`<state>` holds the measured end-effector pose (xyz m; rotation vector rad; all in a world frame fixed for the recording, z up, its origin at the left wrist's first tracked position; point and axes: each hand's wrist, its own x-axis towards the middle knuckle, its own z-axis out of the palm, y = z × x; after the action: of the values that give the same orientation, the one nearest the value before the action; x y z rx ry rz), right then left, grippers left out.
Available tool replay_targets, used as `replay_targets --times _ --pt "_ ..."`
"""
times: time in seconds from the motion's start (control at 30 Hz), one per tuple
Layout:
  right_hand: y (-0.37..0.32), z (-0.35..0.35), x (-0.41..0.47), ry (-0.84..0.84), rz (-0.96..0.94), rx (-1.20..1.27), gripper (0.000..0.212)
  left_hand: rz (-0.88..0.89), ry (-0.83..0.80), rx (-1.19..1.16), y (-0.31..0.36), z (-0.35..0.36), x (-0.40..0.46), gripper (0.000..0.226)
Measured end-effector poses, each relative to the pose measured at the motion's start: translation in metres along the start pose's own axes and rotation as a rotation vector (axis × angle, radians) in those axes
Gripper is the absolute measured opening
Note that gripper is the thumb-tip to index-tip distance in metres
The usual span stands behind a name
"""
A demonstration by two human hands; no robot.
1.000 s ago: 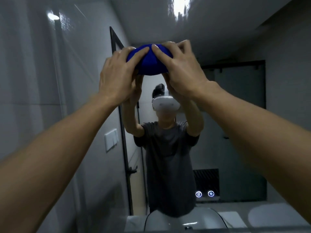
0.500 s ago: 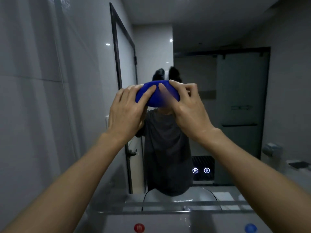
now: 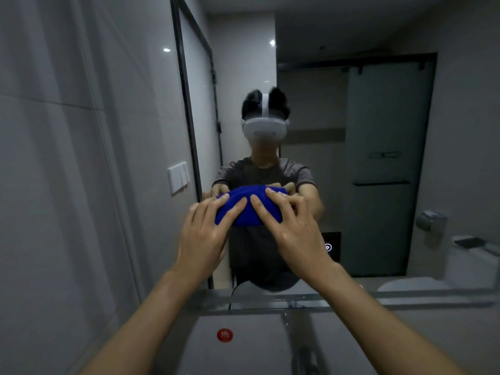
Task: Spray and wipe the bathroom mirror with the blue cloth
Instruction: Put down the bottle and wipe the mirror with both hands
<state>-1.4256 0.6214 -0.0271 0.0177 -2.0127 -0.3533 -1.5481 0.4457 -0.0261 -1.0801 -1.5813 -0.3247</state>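
Observation:
A bunched blue cloth (image 3: pixel 247 209) is pressed flat against the bathroom mirror (image 3: pixel 378 163), low in its middle part. My left hand (image 3: pixel 205 234) covers the cloth's left side with fingers spread over it. My right hand (image 3: pixel 292 228) covers its right side the same way. The two hands' fingertips nearly meet on the cloth. The mirror reflects a person with a white headset and both arms stretched forward. No spray bottle is in view.
A grey tiled wall (image 3: pixel 67 185) with a white switch plate (image 3: pixel 177 177) stands close on the left. Below the mirror runs a narrow ledge (image 3: pixel 405 297), then a white surface with a red round mark (image 3: pixel 224 335) and a faucet (image 3: pixel 305 355).
Both hands have slid the blue cloth down the mirror, from high near the top to below the reflected shoulders. The view has tilted down with them.

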Motion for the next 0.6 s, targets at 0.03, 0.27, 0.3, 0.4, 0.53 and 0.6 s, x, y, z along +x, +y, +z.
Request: replay_targets --times 0.03,0.27,0.3,0.4,0.53,0.6 --pt "-0.003 0.003 -0.007 -0.011 0.003 0.010 0.066 0.001 0.001 -0.010 0.002 0.002 -0.007 0.077" --pt "-0.017 0.018 -0.051 -0.080 0.033 0.085 0.069 -0.019 -0.079 -0.057 0.019 0.012 -0.054 0.063" --pt "-0.019 0.019 -0.057 -0.085 0.036 0.093 0.070 -0.023 -0.081 -0.066 0.022 0.013 -0.059 0.064" --pt "-0.026 0.025 -0.076 -0.130 0.043 0.130 0.078 -0.048 -0.150 -0.113 0.034 0.013 -0.075 0.079" --pt "-0.035 0.032 -0.112 -0.220 0.032 0.161 0.088 -0.038 -0.286 -0.121 0.046 0.017 -0.108 0.083" --pt "-0.041 0.036 -0.131 -0.256 0.030 0.172 0.087 -0.016 -0.331 -0.109 0.053 0.019 -0.126 0.084"
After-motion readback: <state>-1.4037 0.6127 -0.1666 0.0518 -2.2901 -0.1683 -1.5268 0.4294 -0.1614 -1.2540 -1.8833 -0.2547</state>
